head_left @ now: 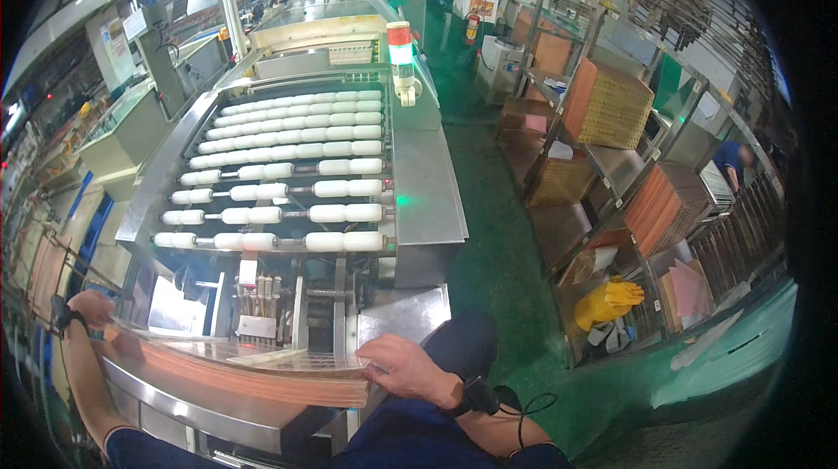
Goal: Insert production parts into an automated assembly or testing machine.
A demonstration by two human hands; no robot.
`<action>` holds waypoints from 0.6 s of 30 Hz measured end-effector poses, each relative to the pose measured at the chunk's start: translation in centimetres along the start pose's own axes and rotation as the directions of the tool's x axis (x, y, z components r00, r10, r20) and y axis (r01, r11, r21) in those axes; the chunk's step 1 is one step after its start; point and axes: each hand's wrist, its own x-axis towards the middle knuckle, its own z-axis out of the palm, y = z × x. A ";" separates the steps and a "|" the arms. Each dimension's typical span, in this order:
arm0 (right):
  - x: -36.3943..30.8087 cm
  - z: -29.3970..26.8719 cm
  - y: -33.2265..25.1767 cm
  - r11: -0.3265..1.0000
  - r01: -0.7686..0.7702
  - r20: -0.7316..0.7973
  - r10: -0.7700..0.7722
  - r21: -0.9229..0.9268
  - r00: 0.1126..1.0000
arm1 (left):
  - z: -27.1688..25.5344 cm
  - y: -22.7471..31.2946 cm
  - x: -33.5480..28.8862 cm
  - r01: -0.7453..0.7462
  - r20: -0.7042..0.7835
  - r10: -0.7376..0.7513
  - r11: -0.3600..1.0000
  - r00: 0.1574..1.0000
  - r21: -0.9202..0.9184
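Observation:
A stack of thin copper-coloured panels (236,375) lies across the front of a roller machine, its long edge toward me. A clear, shiny sheet (288,359) seems to cover part of its top. My right hand (408,369) is closed at the stack's right end, fingers over the top corner. At the far left end, my left hand (91,306) has its fingers curled in at the stack's corner; its fingertips are partly hidden. Both wrists wear dark bands. Just beyond the panels are the machine's metal fittings (259,303).
White rollers (297,137) run in rows up the machine, with a lit signal lamp (400,54) at their right. A metal rack (602,207) on the right holds stacked panels (668,205) and yellow gloves (608,301). Another person (731,160) stands behind the rack. Green floor (489,233) lies between.

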 end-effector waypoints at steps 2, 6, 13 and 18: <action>-0.2 -0.1 0.1 1.000 -0.011 0.013 0.011 0.001 1.000 | 0.3 0.7 -0.7 0.035 -0.006 -0.035 0.999 0.999 -0.034; -0.5 -0.1 0.3 1.000 0.017 0.017 -0.017 0.002 1.000 | 1.0 0.9 -1.8 0.048 -0.041 -0.051 0.997 0.998 -0.061; -0.5 -0.7 -0.3 0.996 -0.082 0.003 0.082 0.017 0.997 | 0.1 -1.2 -1.7 0.040 -0.006 -0.044 0.950 0.999 -0.309; -0.4 -0.5 0.0 0.990 -0.125 -0.259 0.138 0.066 0.956 | 0.9 0.9 -3.0 -0.138 -0.154 0.081 0.903 0.985 -0.407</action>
